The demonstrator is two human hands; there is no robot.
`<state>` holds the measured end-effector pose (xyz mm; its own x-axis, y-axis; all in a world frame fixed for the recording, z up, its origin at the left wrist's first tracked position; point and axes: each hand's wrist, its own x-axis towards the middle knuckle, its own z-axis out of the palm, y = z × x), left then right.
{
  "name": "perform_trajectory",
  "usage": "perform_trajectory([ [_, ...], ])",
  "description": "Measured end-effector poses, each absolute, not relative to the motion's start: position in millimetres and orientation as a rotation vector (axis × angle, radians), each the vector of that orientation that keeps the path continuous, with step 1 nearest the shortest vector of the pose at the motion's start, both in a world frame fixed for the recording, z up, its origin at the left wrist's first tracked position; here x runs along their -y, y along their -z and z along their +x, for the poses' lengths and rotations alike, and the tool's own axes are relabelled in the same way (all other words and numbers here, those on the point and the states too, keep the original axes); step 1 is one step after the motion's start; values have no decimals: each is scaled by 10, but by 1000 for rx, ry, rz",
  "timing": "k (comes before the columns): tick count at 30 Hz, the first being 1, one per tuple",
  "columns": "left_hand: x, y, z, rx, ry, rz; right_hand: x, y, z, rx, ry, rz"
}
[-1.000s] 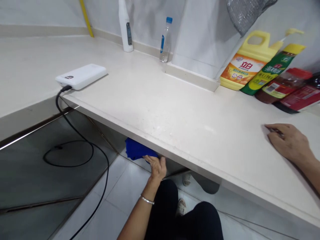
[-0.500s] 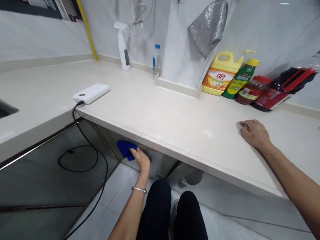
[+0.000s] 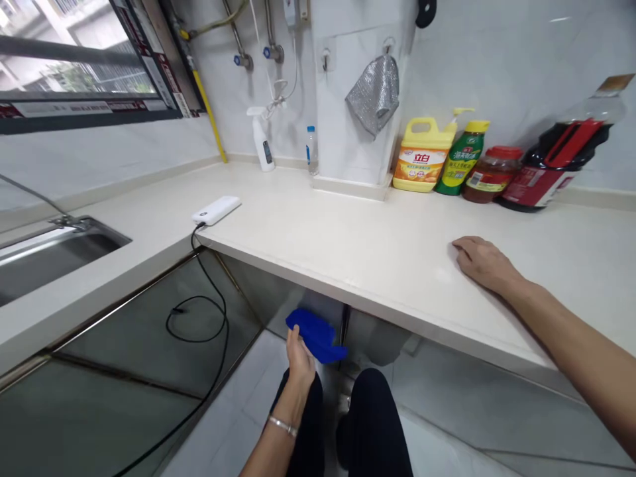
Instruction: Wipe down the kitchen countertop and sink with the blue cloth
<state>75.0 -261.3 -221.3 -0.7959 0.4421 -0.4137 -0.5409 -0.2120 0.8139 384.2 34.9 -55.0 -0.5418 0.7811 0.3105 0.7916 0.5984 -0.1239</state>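
My left hand (image 3: pixel 301 361) is closed on a blue cloth (image 3: pixel 318 334) below the front edge of the countertop (image 3: pixel 318 245). The cloth spreads out past my fingers, in front of the cabinet doors (image 3: pixel 263 291) under the counter. Whether it touches the door surface I cannot tell. On the countertop rests my right hand (image 3: pixel 484 264), palm side down with its fingers loosely curled in. No object shows in it.
A white power bank (image 3: pixel 217 210) with a black cable (image 3: pixel 226 338) lies near the inner corner. Along the wall stand a spray bottle (image 3: pixel 262 142), a water bottle (image 3: pixel 311 152), a yellow detergent jug (image 3: pixel 422 159) and several sauce containers. At left is a sink (image 3: pixel 64 255).
My left hand has moved right with the blue cloth, along the cabinet front. The camera view has tilted up and shifted left. My right hand stays on the countertop.
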Motion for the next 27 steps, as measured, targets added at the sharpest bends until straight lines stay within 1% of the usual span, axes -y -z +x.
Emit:
perform_trajectory([
  [4,2949,2191,1006,-1311,-1989,-173,-53,384,3711,2460,-27,-937],
  [7,3223,2201,1139,-1264,-1921,-154,479,252,3461,2335,-146,-732],
  [8,3311,2210,1165,-1260,-1899,-146,725,255,3368,2342,-241,-643],
  [11,3549,2257,1191,-1260,-1861,-151,1549,531,3106,2452,-617,-220],
  [13,3693,2297,1172,-1273,-1860,-144,2047,942,2947,2499,-894,-132],
  [15,3842,2337,1138,-1326,-1857,-118,2419,1440,2793,2480,-1234,-336],
  [17,4003,2375,1106,-1450,-1839,-58,2670,1895,2626,2259,-1642,-726],
  [19,4170,2427,1102,-1607,-1782,32,2867,2222,2423,1793,-2136,-1066],
  [21,4324,2506,1144,-1724,-1671,133,3073,2424,2200,1291,-2529,-1158],
  [23,4451,2617,1225,-1766,-1503,255,3297,2562,1998,992,-2710,-1143],
  [27,4641,2855,1383,-1784,-1235,577,3653,2839,1805,925,-2776,-1284],
])
